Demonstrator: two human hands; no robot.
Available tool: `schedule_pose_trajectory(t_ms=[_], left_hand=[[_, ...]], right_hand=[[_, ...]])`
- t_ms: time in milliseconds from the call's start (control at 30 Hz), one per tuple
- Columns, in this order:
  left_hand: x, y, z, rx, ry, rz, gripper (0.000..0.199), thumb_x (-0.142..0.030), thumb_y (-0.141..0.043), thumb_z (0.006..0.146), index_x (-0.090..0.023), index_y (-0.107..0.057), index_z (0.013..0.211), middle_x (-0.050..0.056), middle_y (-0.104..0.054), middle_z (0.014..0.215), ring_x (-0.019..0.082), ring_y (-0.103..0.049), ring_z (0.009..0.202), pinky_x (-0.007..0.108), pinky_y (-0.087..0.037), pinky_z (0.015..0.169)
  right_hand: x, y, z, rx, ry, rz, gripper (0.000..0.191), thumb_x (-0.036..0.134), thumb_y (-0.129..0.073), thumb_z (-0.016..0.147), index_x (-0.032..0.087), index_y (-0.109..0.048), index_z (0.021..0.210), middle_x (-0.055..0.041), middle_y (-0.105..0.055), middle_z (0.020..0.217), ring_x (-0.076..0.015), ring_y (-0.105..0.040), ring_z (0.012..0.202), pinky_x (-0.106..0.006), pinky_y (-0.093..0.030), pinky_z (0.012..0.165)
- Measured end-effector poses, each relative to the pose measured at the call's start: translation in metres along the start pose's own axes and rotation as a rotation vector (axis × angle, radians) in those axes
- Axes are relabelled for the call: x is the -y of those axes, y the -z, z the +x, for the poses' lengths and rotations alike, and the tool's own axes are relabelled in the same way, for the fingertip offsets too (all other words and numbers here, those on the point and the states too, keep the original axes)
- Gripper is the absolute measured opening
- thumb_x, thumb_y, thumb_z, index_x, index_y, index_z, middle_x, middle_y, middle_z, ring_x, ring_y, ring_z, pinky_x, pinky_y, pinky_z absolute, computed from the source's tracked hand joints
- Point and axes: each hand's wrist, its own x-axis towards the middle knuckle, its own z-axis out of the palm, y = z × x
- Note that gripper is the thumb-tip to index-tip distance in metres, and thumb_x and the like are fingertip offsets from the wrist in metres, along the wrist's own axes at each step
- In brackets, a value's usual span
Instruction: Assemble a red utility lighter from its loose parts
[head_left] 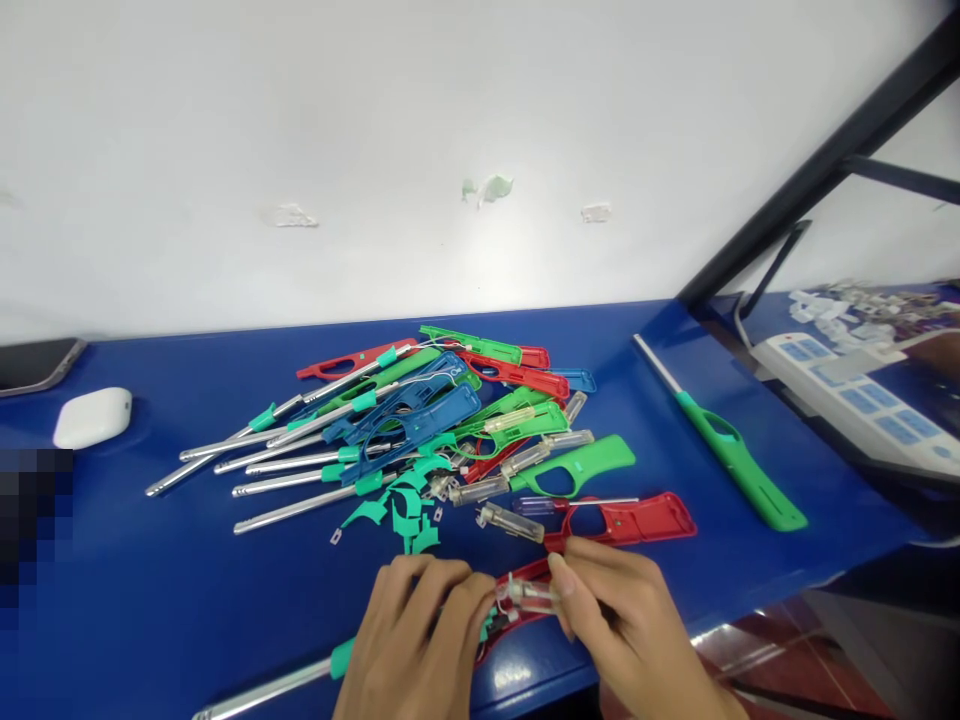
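The right hand (637, 620) is pinching a clear fuel tank (532, 597); the left hand (420, 635) is partly hiding a red lighter shell (534, 571), its grip I cannot tell.

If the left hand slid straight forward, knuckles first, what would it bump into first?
Probably the little teal plastic pieces, scattered just beyond the knuckles of the left hand. It's hard to tell how high the hand is, though, so it might pass over them.
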Motion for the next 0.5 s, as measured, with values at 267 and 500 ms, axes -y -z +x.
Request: schedule_pose_trajectory(t_ms=[267, 500], left_hand=[[0.003, -0.003, -0.008, 0.036, -0.005, -0.015, 0.036, -0.011, -0.057, 0.101, -0.025, -0.067, 0.133, 0.001, -0.073, 0.122, 0.022, -0.061, 0.107, 0.039, -0.051, 0.094], [0.003, -0.003, -0.008, 0.059, -0.009, -0.007, 0.039, -0.01, -0.056, 0.101, -0.027, -0.066, 0.135, 0.001, -0.073, 0.123, 0.022, -0.062, 0.106, 0.038, -0.051, 0.096]], right_hand=[[-0.001, 0.0, 0.002, 0.002, 0.01, -0.003, 0.048, 0.024, -0.044, 0.11, 0.021, -0.044, 0.062, 0.0032, -0.048, 0.057, -0.0097, -0.048, 0.053, -0.025, -0.034, 0.054], [0.001, 0.0, 0.005, -0.019, 0.038, -0.006, 0.048, 0.023, -0.046, 0.108, 0.021, -0.046, 0.06, 0.0028, -0.049, 0.055, -0.0092, -0.048, 0.051, -0.024, -0.034, 0.051]])
